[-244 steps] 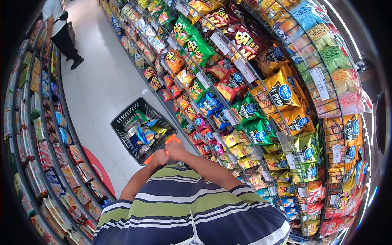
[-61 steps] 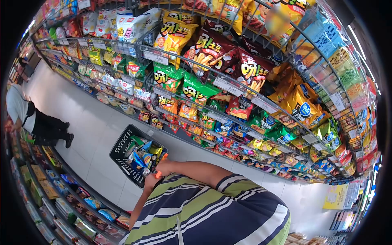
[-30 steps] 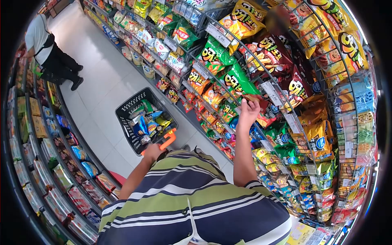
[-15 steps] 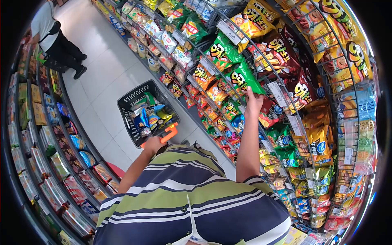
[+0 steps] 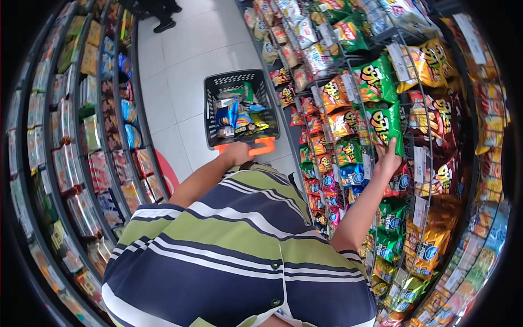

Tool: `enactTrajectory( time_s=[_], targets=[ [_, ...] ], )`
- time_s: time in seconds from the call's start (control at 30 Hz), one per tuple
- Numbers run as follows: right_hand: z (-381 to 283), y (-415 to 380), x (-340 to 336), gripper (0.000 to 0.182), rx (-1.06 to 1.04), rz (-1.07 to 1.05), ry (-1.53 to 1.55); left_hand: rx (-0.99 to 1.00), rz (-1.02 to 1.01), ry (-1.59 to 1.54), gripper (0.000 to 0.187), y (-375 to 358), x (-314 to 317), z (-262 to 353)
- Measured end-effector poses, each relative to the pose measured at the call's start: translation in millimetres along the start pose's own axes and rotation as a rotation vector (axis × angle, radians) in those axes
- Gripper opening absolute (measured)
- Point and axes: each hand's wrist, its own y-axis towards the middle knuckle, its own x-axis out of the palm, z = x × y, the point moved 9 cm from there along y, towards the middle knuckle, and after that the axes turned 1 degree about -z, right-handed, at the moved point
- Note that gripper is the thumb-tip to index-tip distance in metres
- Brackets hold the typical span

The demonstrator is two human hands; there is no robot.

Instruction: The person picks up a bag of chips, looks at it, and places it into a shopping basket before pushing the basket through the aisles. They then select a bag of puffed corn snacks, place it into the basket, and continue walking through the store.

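My left hand [image 5: 238, 153] is wrapped around the orange handle [image 5: 265, 146] of a dark shopping basket [image 5: 208, 117]. Inside the basket lie several snack packets, among them a blue packet [image 5: 227, 115] and a yellow one [image 5: 260, 124]. At the shelf on the right, my right hand [image 5: 388, 159] grips the lower edge of a green snack bag [image 5: 379, 126], its thumb over the front. Another green bag [image 5: 376, 82] of the same look sits just behind it. The fingers beneath the held bag are mostly hidden.
Wire racks with price tags [image 5: 419, 165] and many snack bags line the right side. A shelf [image 5: 103, 163] of packaged goods runs along the left. Between them is a tiled aisle floor [image 5: 188, 52], where a person's dark-trousered leg [image 5: 160, 13] shows at the top.
The view has turned, so the basket and racks sit farther right and the person is mostly out of frame. Both hands keep their grips; the green bag now appears more upright.
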Motion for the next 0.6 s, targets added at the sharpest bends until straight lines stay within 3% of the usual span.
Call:
enactTrajectory(
  time_s=[0.33,0.6],
  targets=[
    [3,-6,-5,0.039,-0.170,-0.048,0.013,0.019,0.009,-0.004,0.040,1,1,-1],
    [-1,-28,-39,0.037,-0.325,0.229,-0.102,0.010,0.010,0.004,0.040,8,5,-6]
  ],
)
